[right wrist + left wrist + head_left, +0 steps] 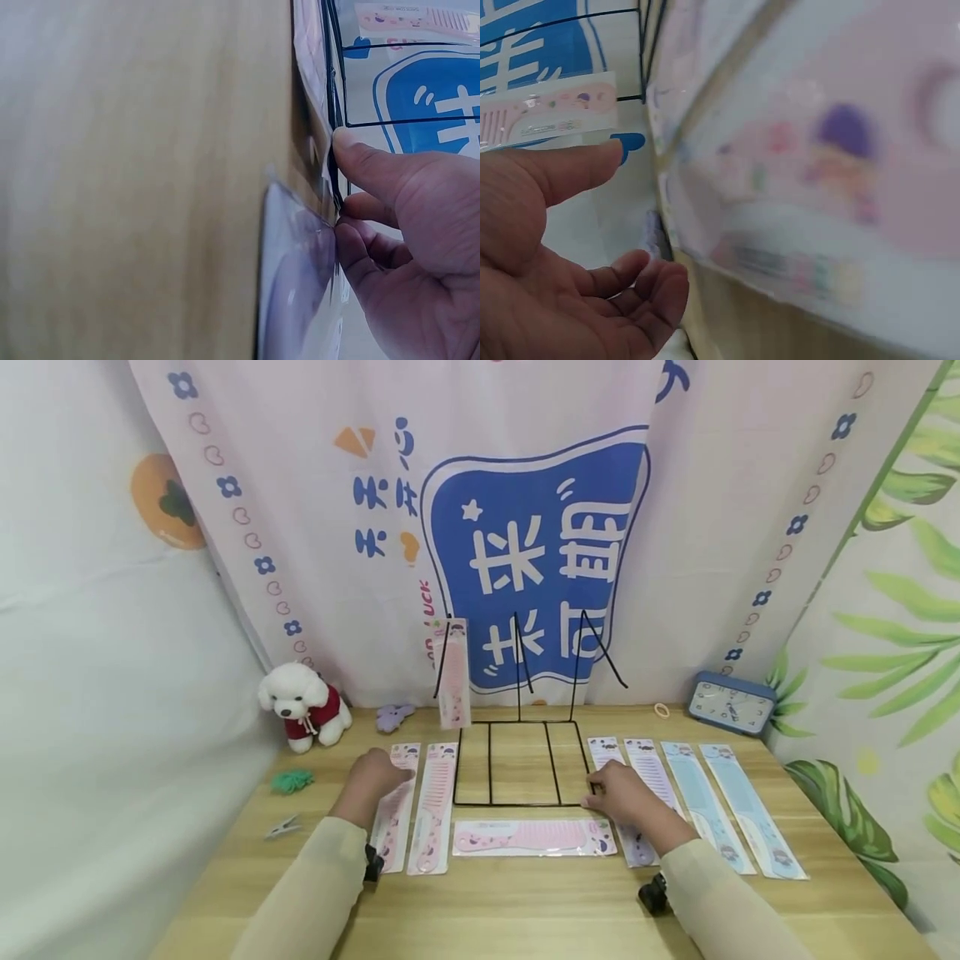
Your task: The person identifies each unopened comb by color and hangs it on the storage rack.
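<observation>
The person's left hand (375, 779) rests on the top end of a pink packaged comb (395, 820) lying near the bench's left front part, its long axis running from front edge toward back edge. In the left wrist view the fingers (641, 281) are loosely curved and released, grasping nothing. The right hand (626, 795) sits at the front right corner of the black wire rack (517, 760), its fingers (371, 165) touching the wire just above a purple packaged comb (637, 839); whether they pinch it cannot be told. The left hand is nearer the pink comb, directly beneath its palm.
</observation>
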`<state>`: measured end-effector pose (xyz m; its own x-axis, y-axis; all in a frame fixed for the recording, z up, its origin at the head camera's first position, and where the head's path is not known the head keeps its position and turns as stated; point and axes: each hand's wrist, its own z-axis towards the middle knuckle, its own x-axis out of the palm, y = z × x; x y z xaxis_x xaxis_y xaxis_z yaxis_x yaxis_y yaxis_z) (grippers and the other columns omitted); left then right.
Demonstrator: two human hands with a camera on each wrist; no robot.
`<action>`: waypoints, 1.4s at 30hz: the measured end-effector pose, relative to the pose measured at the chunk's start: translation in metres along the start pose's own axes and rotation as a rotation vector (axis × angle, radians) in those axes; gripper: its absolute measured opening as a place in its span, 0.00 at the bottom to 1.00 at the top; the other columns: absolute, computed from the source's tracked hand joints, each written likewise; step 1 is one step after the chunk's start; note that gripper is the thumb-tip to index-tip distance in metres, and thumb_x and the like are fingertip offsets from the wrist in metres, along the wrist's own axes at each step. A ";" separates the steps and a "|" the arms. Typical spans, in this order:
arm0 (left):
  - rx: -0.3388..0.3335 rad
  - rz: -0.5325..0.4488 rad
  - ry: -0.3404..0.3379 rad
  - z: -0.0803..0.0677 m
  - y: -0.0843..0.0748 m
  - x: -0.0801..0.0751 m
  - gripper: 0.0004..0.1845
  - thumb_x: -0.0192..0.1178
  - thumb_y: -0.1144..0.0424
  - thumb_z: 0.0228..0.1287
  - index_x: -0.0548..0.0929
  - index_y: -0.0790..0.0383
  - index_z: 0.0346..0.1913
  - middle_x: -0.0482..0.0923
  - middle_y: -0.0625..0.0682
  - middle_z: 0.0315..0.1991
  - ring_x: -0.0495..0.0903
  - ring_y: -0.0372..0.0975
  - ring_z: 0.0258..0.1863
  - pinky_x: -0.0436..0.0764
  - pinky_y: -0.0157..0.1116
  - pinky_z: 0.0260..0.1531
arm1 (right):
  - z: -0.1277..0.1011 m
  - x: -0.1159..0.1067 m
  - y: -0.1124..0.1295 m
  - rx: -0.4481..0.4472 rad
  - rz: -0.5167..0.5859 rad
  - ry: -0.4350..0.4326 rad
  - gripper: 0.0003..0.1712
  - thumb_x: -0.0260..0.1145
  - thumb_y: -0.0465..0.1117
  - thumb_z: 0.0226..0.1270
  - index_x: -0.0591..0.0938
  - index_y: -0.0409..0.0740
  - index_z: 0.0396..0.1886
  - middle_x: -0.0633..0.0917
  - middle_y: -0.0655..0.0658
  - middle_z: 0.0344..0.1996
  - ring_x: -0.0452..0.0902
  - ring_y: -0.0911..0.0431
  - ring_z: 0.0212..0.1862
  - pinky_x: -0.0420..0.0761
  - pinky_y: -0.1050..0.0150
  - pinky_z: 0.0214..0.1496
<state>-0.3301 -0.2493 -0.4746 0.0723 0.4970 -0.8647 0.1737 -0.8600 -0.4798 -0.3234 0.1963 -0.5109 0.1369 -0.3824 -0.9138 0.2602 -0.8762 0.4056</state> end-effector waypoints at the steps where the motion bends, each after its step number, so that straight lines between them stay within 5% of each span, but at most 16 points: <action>1: -0.006 0.014 -0.001 -0.002 0.001 0.003 0.38 0.71 0.50 0.70 0.78 0.86 0.61 0.81 0.79 0.60 0.81 0.69 0.61 0.79 0.62 0.69 | 0.000 0.000 -0.001 -0.004 0.001 -0.004 0.28 0.78 0.46 0.73 0.87 0.32 0.65 0.86 0.33 0.56 0.84 0.39 0.60 0.84 0.40 0.67; 6: -0.023 0.068 -0.013 -0.013 0.003 0.011 0.31 0.73 0.51 0.67 0.85 0.82 0.52 0.84 0.74 0.53 0.84 0.63 0.54 0.82 0.60 0.64 | 0.002 -0.003 -0.005 -0.024 0.001 -0.009 0.29 0.79 0.46 0.72 0.87 0.31 0.64 0.86 0.34 0.53 0.84 0.40 0.57 0.85 0.39 0.65; 19: -0.033 0.156 -0.017 -0.014 0.006 0.011 0.30 0.72 0.59 0.67 0.81 0.86 0.56 0.83 0.76 0.54 0.85 0.65 0.54 0.84 0.59 0.63 | 0.000 -0.001 -0.002 -0.014 0.022 0.000 0.29 0.78 0.45 0.73 0.86 0.31 0.65 0.86 0.34 0.54 0.84 0.40 0.57 0.84 0.40 0.65; 29: -0.087 -0.013 -0.016 0.000 0.028 0.012 0.39 0.72 0.62 0.63 0.70 0.93 0.64 0.74 0.84 0.62 0.78 0.71 0.61 0.78 0.63 0.70 | 0.001 0.000 -0.002 -0.021 0.007 -0.001 0.28 0.79 0.44 0.72 0.87 0.31 0.64 0.86 0.35 0.52 0.85 0.44 0.54 0.86 0.42 0.61; 35: -0.043 -0.097 -0.061 0.030 0.072 0.015 0.28 0.54 0.67 0.56 0.78 0.88 0.57 0.80 0.80 0.53 0.81 0.63 0.46 0.85 0.59 0.52 | 0.002 -0.001 -0.002 -0.012 0.003 0.010 0.28 0.78 0.45 0.73 0.86 0.31 0.65 0.86 0.34 0.55 0.85 0.41 0.57 0.85 0.41 0.64; 42: -0.075 -0.382 -0.035 -0.015 0.041 -0.029 0.29 0.45 0.70 0.73 0.69 0.81 0.73 0.70 0.79 0.70 0.73 0.66 0.68 0.75 0.63 0.72 | 0.002 -0.001 -0.003 -0.013 -0.002 0.011 0.28 0.78 0.45 0.73 0.86 0.32 0.65 0.86 0.34 0.55 0.84 0.39 0.59 0.85 0.41 0.65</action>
<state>-0.3101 -0.2972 -0.4668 -0.0446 0.7746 -0.6308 0.2529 -0.6021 -0.7573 -0.3258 0.1988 -0.5109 0.1463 -0.3774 -0.9144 0.2728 -0.8731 0.4040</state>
